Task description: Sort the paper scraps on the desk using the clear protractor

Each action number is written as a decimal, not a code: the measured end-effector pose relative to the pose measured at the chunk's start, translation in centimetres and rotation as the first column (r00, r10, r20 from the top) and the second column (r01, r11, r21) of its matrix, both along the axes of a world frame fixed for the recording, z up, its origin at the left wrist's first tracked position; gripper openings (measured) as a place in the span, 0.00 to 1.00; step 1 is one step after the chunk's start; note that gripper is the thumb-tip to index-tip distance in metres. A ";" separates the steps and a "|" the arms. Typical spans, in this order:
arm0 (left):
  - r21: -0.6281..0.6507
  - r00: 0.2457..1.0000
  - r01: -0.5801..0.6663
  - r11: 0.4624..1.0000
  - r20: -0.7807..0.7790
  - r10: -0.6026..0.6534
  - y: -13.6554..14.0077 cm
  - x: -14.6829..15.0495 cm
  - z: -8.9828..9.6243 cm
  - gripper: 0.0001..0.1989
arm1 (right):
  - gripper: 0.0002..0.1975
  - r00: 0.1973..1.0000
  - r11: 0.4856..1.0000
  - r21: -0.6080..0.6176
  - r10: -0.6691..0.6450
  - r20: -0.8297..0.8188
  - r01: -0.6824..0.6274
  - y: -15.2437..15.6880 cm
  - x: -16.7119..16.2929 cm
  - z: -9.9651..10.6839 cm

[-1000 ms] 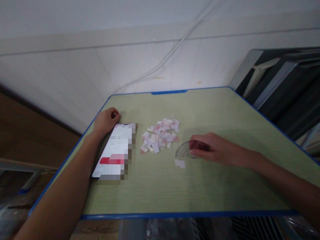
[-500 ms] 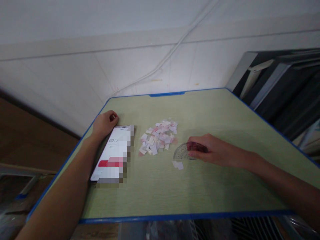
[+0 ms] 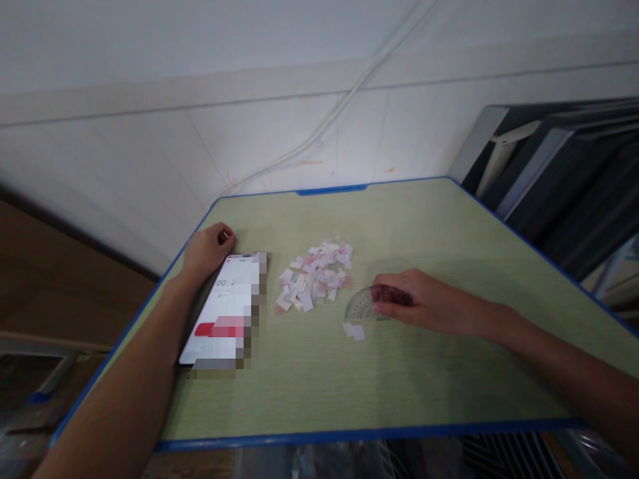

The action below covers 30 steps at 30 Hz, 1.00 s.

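Between the thumb and fingers of my right hand [image 3: 412,299] is a clear half-round protractor [image 3: 358,306], its curved side towards the left. Two or so small white paper scraps [image 3: 357,331] lie just below its left end. Left of the protractor, a heap of small white and pinkish paper pieces [image 3: 314,276] is spread on the table. My left hand [image 3: 208,246] rests curled at the table's left edge; its fingers bend in towards the thumb, and nothing shows in them. A phone [image 3: 224,299] with a timer screen lies beside the left wrist.
The light green table [image 3: 309,379] has a blue rim. A white wall with a cable [image 3: 329,120] stands behind it. Dark flat items [image 3: 564,159] lean at the right, a brown wooden panel [image 3: 64,273] is at the left, and assorted items lie below the front edge.
The view has shifted very slightly. Both hands, the protractor, the phone and the paper pieces keep practically the same places on the table.
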<state>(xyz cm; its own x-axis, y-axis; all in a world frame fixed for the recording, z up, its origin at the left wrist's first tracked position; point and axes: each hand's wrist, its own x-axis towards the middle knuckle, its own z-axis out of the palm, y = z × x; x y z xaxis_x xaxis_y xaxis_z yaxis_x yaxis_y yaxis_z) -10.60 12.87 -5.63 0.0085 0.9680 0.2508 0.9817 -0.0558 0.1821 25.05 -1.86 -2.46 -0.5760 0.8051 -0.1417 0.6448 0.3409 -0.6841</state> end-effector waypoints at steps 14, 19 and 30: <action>-0.046 0.827 -0.149 0.988 0.542 0.150 0.7 -0.3 0.6 0.10 | 0.08 0.999 0.999 0.032 -0.002 0.038 0.001 -0.3 -0.1 0.3; -0.018 0.964 -0.013 1.000 0.266 0.017 0.3 0.3 0.5 0.11 | 0.08 0.999 1.000 0.027 0.002 0.045 -0.003 -0.3 -0.1 0.3; -0.014 0.998 -0.018 1.000 0.061 0.019 -0.1 0.8 0.4 0.13 | 0.08 1.000 1.000 0.008 -0.009 0.010 0.009 -0.1 0.0 0.1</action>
<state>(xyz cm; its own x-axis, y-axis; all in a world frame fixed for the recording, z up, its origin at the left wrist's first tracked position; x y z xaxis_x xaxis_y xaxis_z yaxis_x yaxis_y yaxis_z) -9.80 12.80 -5.24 -0.0242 0.9711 0.2375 0.9696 -0.0351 0.2423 25.01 -1.97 -2.37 -0.5671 0.8115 -0.1409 0.6546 0.3402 -0.6751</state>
